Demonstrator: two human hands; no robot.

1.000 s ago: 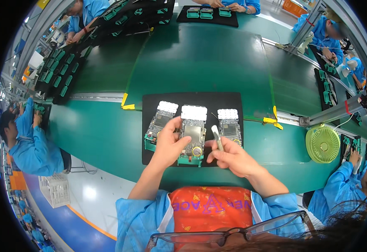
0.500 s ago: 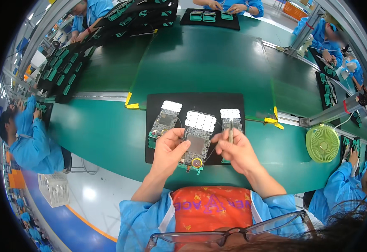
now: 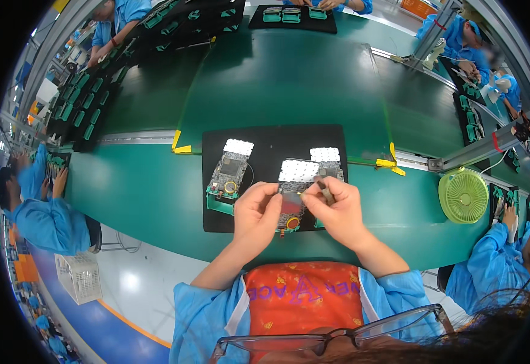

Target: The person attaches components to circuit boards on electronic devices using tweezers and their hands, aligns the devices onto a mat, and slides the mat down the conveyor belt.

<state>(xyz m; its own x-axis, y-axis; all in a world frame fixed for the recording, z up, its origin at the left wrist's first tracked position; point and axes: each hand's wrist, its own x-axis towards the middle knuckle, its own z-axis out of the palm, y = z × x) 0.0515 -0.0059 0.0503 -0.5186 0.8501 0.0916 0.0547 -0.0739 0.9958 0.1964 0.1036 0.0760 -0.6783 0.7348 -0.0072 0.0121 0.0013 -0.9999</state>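
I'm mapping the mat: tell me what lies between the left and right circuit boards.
The head view shows a third circuit board between them, the left hand at its left edge, and some bare black mat.

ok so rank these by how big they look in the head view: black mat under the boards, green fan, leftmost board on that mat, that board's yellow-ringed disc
1. Black mat
2. Green fan and leftmost board: too alike to rank
3. Yellow-ringed disc

A grey circuit board (image 3: pixel 291 203) points its white end (image 3: pixel 299 170) away, a slim tool (image 3: pixel 325 193) nearby.
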